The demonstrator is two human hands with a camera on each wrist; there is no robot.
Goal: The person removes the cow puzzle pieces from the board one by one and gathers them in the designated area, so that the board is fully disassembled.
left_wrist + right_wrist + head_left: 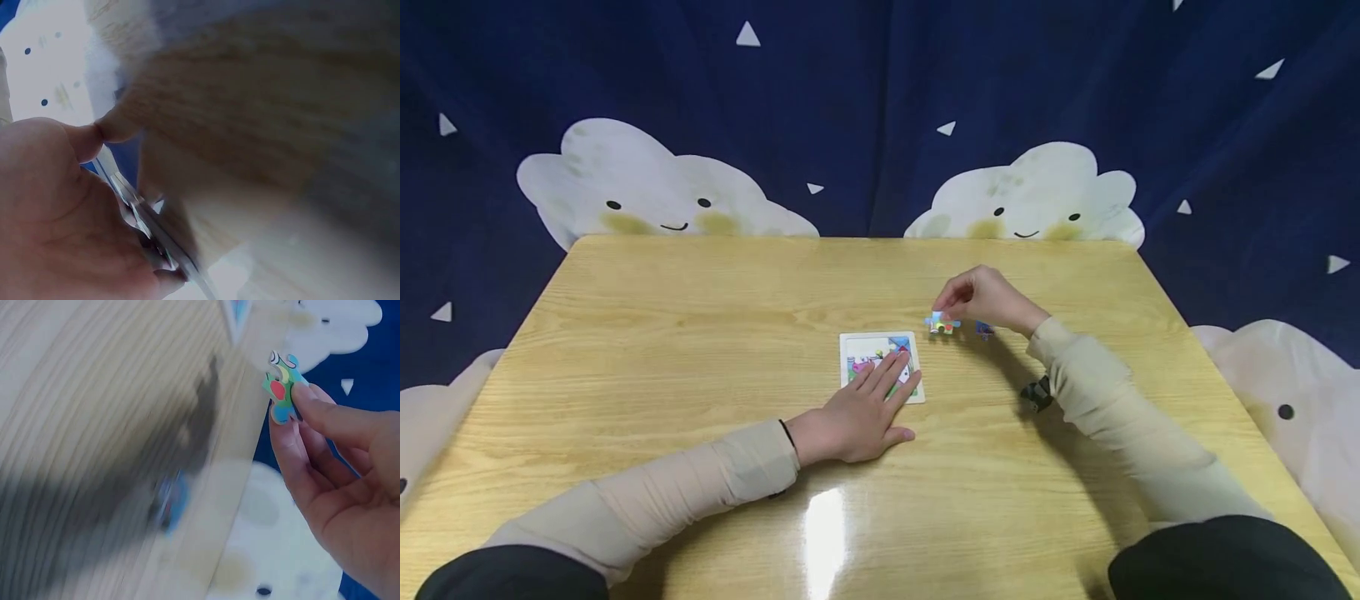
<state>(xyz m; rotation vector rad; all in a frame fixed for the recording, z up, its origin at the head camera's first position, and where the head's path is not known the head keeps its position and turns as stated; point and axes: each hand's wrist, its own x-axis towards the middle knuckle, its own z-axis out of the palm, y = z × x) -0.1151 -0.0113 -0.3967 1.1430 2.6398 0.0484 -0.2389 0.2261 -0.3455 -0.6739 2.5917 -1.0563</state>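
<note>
A small square jigsaw puzzle (844,354) with a white border and a coloured picture lies mid-table. My left hand (861,417) rests flat over its lower part with the fingers spread, hiding some of the picture. In the left wrist view the puzzle board (156,228) appears edge-on beside the palm. My right hand (985,296) pinches a jigsaw piece (279,390) between thumb and fingertips, above the table, just right of the board. Blue, green and red show on that piece. Below the right hand lies another jigsaw piece (984,330), mostly dark blue, blurred in the right wrist view.
The wooden table (700,308) carries a bright light reflection near its front. A dark blue curtain (865,100) with white clouds and triangles hangs behind and beside it. A small black device (1037,393) sits at the right wrist.
</note>
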